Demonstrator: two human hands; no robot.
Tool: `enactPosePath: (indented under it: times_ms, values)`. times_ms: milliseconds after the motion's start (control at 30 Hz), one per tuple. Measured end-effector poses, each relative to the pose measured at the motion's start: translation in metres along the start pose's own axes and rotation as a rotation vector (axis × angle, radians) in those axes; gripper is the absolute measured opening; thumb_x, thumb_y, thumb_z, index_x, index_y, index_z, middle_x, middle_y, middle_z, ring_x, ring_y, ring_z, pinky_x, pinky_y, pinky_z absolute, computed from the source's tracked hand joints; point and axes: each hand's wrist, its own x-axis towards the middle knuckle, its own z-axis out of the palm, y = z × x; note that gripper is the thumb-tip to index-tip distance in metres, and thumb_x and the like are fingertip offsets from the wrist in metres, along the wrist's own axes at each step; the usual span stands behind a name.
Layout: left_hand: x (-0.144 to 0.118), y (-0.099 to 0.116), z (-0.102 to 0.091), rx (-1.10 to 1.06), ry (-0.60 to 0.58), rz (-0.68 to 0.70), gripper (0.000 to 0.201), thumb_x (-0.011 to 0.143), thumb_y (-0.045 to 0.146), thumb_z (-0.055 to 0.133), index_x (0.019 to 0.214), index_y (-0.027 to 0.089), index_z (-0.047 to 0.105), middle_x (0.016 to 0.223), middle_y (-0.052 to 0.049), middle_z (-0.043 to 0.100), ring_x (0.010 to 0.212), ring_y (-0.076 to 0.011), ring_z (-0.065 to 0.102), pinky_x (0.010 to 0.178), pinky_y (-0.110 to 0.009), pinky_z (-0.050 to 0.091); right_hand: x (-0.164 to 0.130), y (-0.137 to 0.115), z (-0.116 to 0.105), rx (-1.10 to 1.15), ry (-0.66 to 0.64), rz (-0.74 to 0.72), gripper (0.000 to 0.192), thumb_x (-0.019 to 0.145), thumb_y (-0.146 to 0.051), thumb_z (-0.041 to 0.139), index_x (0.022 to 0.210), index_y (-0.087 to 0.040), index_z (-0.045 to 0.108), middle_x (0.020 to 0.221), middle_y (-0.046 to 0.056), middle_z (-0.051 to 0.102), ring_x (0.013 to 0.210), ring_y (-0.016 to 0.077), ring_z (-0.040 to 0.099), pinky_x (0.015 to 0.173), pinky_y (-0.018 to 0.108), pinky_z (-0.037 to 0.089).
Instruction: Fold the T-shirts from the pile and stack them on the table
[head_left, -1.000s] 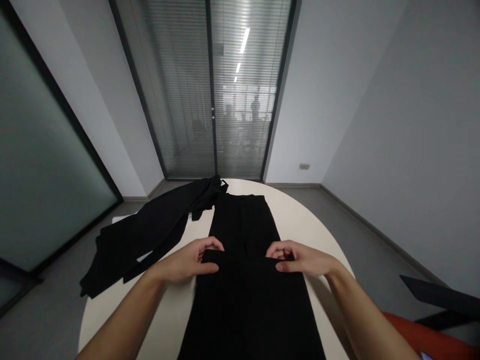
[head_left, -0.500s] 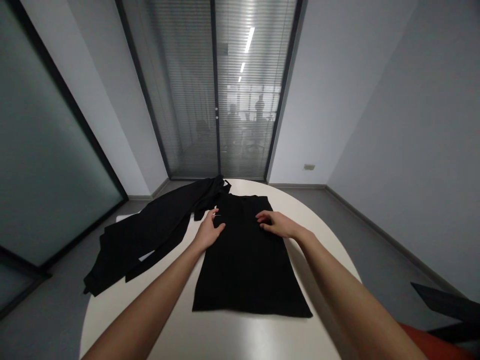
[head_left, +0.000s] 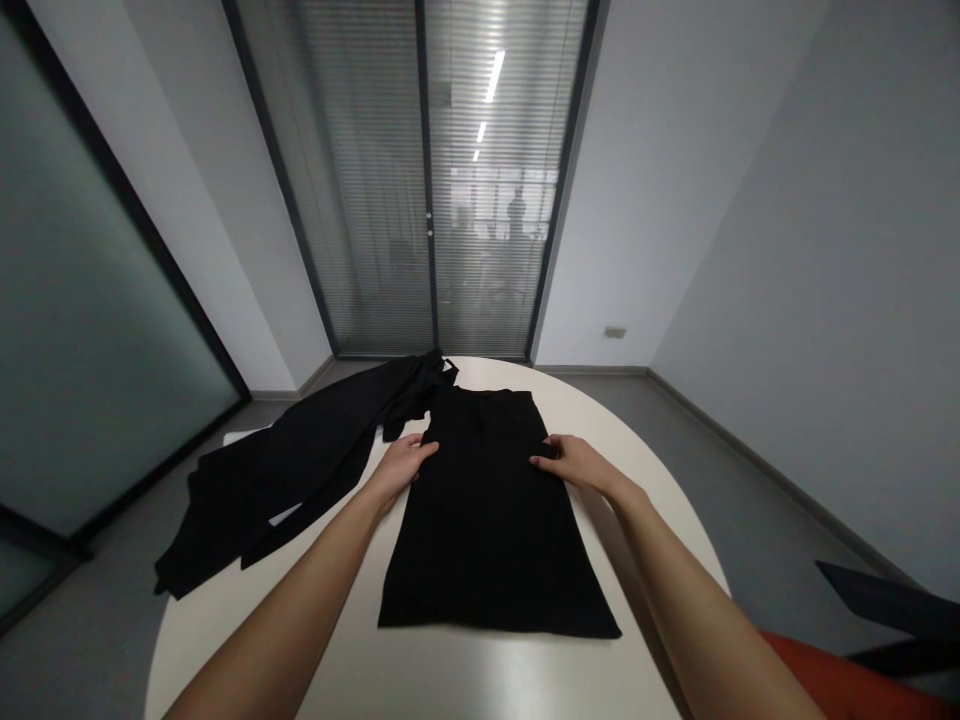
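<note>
A black garment [head_left: 487,520] lies folded in half on a round white table [head_left: 450,670], its fold toward me. My left hand [head_left: 401,462] rests flat at its left edge, fingers spread on the cloth. On the right edge, my right hand [head_left: 574,460] lies flat in the same way. Neither hand grips anything.
A second black garment [head_left: 300,465] sprawls over the table's left side and hangs past the rim. An orange seat [head_left: 855,685] and a dark object [head_left: 892,600] sit at the lower right. Glass doors with blinds [head_left: 427,180] stand beyond the table.
Both hands carried the garment's near end away from me and laid it over the far half. They then slid back along its two side edges.
</note>
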Motion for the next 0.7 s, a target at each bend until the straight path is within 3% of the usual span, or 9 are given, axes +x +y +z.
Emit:
enactPosePath:
  times_ms: [67, 133, 233, 333, 433, 567, 700]
  values:
    - [-0.001, 0.003, -0.002, 0.003, -0.028, -0.020, 0.044, 0.075, 0.028, 0.079, 0.116, 0.015, 0.067, 0.088, -0.008, 0.076, 0.084, -0.0242, 0.075, 0.076, -0.032, 0.059, -0.003, 0.000, -0.001, 0.126, -0.028, -0.039, 0.034, 0.080, -0.046, 0.070, 0.098, -0.017, 0.066, 0.086, 0.006, 0.067, 0.078, 0.0205, 0.061, 0.070, 0.030, 0.044]
    - [-0.001, 0.007, -0.003, 0.005, -0.089, -0.006, 0.056, 0.074, 0.021, 0.078, 0.128, 0.018, 0.062, 0.098, -0.008, 0.076, 0.090, -0.0238, 0.074, 0.079, -0.033, 0.059, -0.007, -0.003, -0.003, 0.265, -0.043, -0.079, 0.042, 0.078, -0.046, 0.071, 0.109, -0.019, 0.062, 0.080, 0.001, 0.063, 0.073, 0.0184, 0.058, 0.066, 0.029, 0.043]
    - [-0.001, 0.011, -0.003, 0.030, -0.182, 0.126, 0.074, 0.075, 0.013, 0.072, 0.144, 0.026, 0.048, 0.125, -0.008, 0.070, 0.112, -0.0237, 0.068, 0.092, -0.033, 0.057, -0.011, -0.009, -0.003, 0.381, -0.057, -0.064, 0.050, 0.078, -0.041, 0.069, 0.122, -0.022, 0.056, 0.071, -0.005, 0.053, 0.066, 0.0156, 0.051, 0.062, 0.028, 0.041]
    - [0.002, 0.015, -0.002, 0.089, -0.153, 0.210, 0.065, 0.079, 0.015, 0.066, 0.141, 0.024, 0.051, 0.136, -0.009, 0.063, 0.127, -0.0256, 0.059, 0.099, -0.035, 0.053, -0.013, -0.018, -0.003, 0.472, -0.019, -0.041, 0.040, 0.079, -0.033, 0.062, 0.118, -0.024, 0.058, 0.074, -0.003, 0.054, 0.069, 0.0158, 0.053, 0.066, 0.029, 0.044]
    - [0.011, 0.024, 0.000, 0.064, -0.134, 0.218, 0.055, 0.080, 0.020, 0.065, 0.134, 0.020, 0.057, 0.130, -0.010, 0.066, 0.123, -0.0272, 0.062, 0.102, -0.040, 0.051, -0.007, -0.028, -0.007, 0.685, 0.012, 0.023, 0.046, 0.076, -0.028, 0.055, 0.122, -0.025, 0.056, 0.089, 0.000, 0.063, 0.076, 0.0178, 0.060, 0.069, 0.030, 0.049]
    - [0.037, 0.050, 0.007, -0.025, -0.141, 0.284, 0.054, 0.077, 0.022, 0.068, 0.131, 0.017, 0.060, 0.116, -0.009, 0.073, 0.107, -0.0260, 0.069, 0.102, -0.042, 0.051, 0.022, -0.034, -0.024, 0.731, 0.190, 0.035, 0.053, 0.072, -0.025, 0.054, 0.124, -0.024, 0.057, 0.094, 0.002, 0.066, 0.081, 0.0185, 0.062, 0.071, 0.029, 0.051]
    - [0.080, 0.071, 0.016, 0.078, 0.019, 0.388, 0.052, 0.086, 0.027, 0.064, 0.137, 0.019, 0.055, 0.121, -0.009, 0.071, 0.111, -0.0250, 0.068, 0.103, -0.041, 0.050, 0.069, -0.030, -0.040, 0.746, 0.311, -0.063, 0.061, 0.078, -0.030, 0.054, 0.139, -0.026, 0.048, 0.104, 0.004, 0.067, 0.092, 0.0196, 0.064, 0.083, 0.031, 0.053]
